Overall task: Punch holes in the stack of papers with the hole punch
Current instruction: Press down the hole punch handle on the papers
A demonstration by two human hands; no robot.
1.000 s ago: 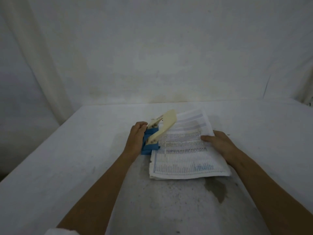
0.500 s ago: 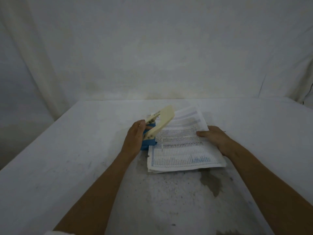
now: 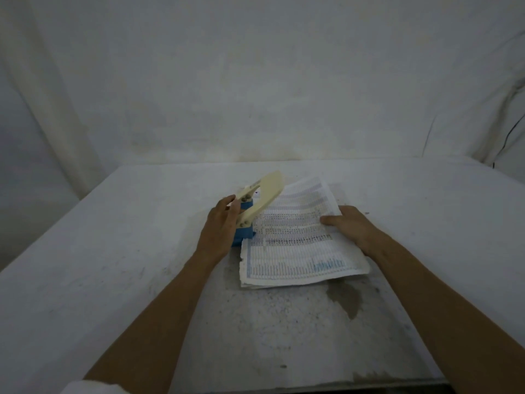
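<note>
A stack of printed papers lies on the white table, its left edge pushed into a hole punch with a blue body and a cream lever raised at a slant. My left hand wraps the back of the punch's blue body, fingers near the lever's hinge. My right hand rests on the stack's right edge, thumb on top of the sheets. The punch's slot is hidden by the paper and my hand.
A dark stain marks the table just in front of the stack. White cloth hangs behind the table. The table's near edge runs along the bottom of the view.
The view has tilted a little, so punch and papers sit slightly higher in frame. My hands hold the same places; the lever stays raised.
</note>
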